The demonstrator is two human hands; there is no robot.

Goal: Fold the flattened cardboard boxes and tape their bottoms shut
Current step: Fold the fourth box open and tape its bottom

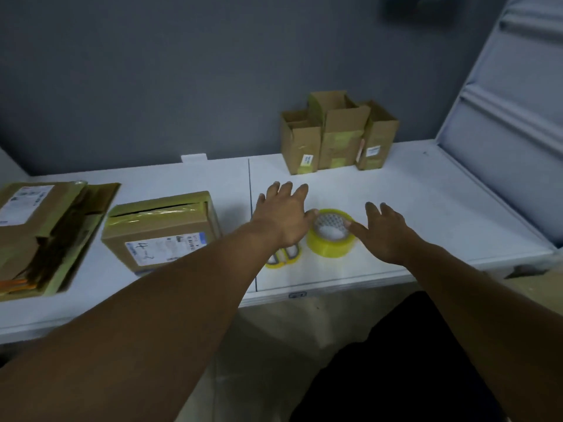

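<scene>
Yellow tape roll (330,248) is flanked, nine and three o'clock, by left hand (283,214) and right hand (388,231), fingers spread; a grasp is judged next.

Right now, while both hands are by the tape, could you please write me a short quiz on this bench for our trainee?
1. True or false: the tape roll lies flat on the table between the left hand and the right hand.
2. How many cardboard boxes stand upright at the table's far edge? A one, B three, C six.
3. Fill in: the scissors' yellow handles peek out under the ____ hand.
Key: 1 true; 2 B; 3 left.
</scene>
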